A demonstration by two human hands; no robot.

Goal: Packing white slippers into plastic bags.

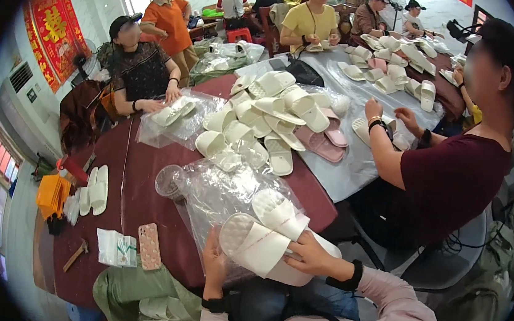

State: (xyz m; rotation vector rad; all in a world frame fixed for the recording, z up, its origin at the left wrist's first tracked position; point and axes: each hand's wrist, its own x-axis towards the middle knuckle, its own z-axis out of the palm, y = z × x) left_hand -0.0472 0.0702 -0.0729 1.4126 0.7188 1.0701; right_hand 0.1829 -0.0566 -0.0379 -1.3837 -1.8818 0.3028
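A pair of cream slide slippers (253,242) is tilted over the near edge of the table, close to my lap. My right hand (314,256) grips the pair around the straps and side. Beside the toe end of the nearer slipper, my left hand (215,260) has its fingers closed on the edge of a clear plastic bag (217,184); part of those fingers is hidden. The bag lies flat on the dark red table (143,187), partly under the slippers, stretching toward the pile.
A large pile of cream slippers (251,120), with pink slippers (320,143) beside it, fills the table's middle. At left lie a phone (150,246), white packets (116,248), a hammer (76,255) and another slipper pair (94,190). Co-workers sit left, right (449,160) and across.
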